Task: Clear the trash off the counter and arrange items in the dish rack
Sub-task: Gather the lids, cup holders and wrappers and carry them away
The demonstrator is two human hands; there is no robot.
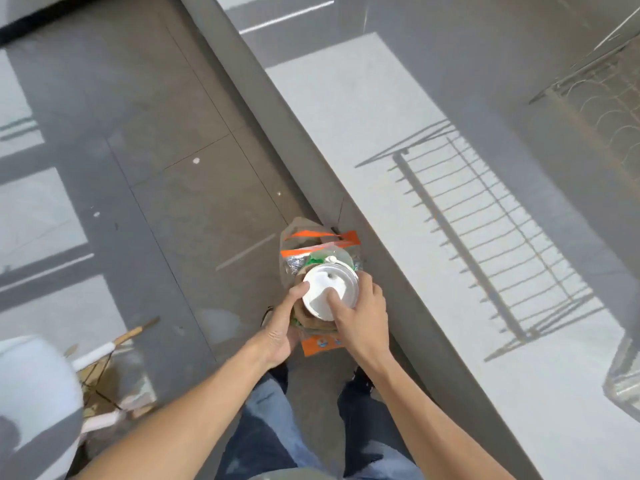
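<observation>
Together, both hands (360, 306) clasp crinkled plastic bags (311, 251) beneath a round white lid (329, 289).

Kitchen: long grey counter (398, 188), wire dish rack (602, 109), tiled floor (138, 168).

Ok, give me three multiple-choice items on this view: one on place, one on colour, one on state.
1. Where is the dish rack?
A. on the floor
B. on the counter at the upper right
C. in the person's hands

2. What colour are the stripes on the clear plastic bag?
A. orange
B. blue
C. black

3. What are the hands doing with the white lid?
A. both rest on the counter
B. both hold it, with the trash bundle, over the floor
C. only one touches it

Key: 1 B, the wire rack stands on the counter. 2 A, orange bands cross the bag. 3 B, the left hand and right hand both grip it beside the counter edge.
</observation>
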